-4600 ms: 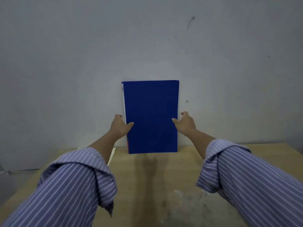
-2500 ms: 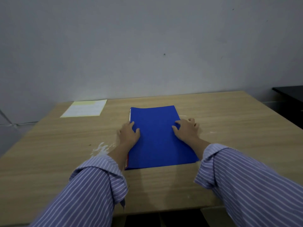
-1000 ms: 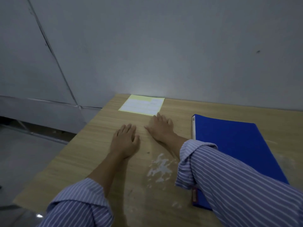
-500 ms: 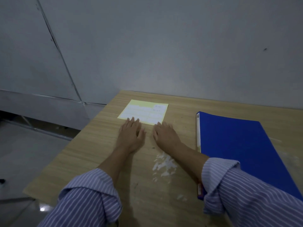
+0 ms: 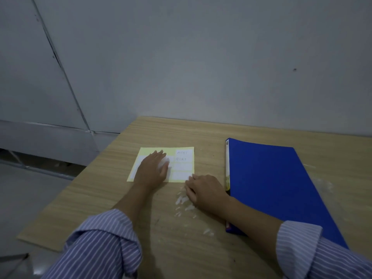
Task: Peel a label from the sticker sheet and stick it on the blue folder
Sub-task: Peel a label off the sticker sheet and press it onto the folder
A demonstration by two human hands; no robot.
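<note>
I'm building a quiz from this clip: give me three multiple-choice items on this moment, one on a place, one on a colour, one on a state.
1. Where does the flat blue folder lie from the pale yellow sticker sheet?
A right
B left
C on top

2. What colour are the shirt sleeves?
A plain red
B blue-and-white striped
C black

3. What is the left hand doing?
A lifting the folder
B pressing flat on the sheet
C hanging off the wooden table

Answers:
1 A, bare table lies between them.
2 B, stripes show on both arms.
3 B, its palm covers the sheet; the right hand rests beside it.
</note>
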